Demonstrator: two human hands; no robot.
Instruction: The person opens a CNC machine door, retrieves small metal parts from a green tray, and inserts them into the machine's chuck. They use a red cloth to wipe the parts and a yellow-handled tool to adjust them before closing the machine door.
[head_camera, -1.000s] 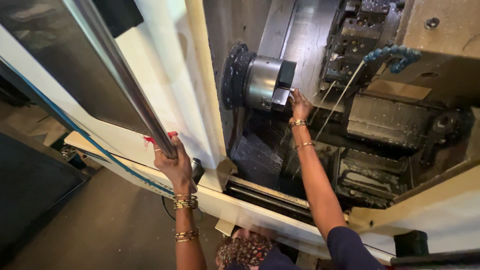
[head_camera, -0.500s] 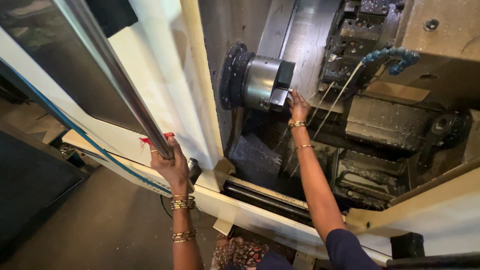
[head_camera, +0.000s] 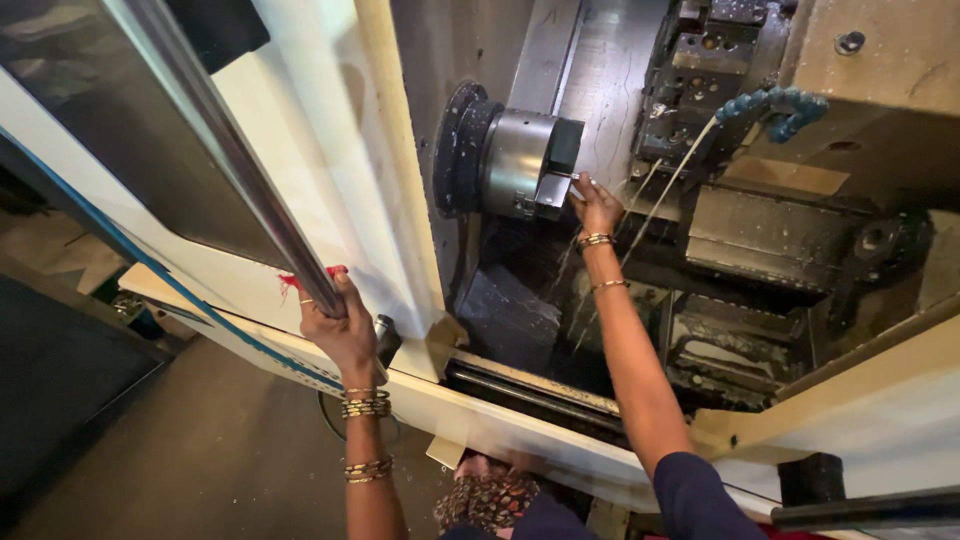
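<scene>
Currently my right hand (head_camera: 597, 205) pinches the small workpiece (head_camera: 565, 176) at the lathe chuck (head_camera: 520, 165); I seat it squarely, left hand (head_camera: 345, 330) gripping the door handle bar (head_camera: 235, 160).

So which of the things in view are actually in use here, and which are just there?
In use:
right hand at the front of the steel chuck
left hand gripping the door's metal handle bar

Just there:
blue coolant hose
tool turret
grey floor
</scene>
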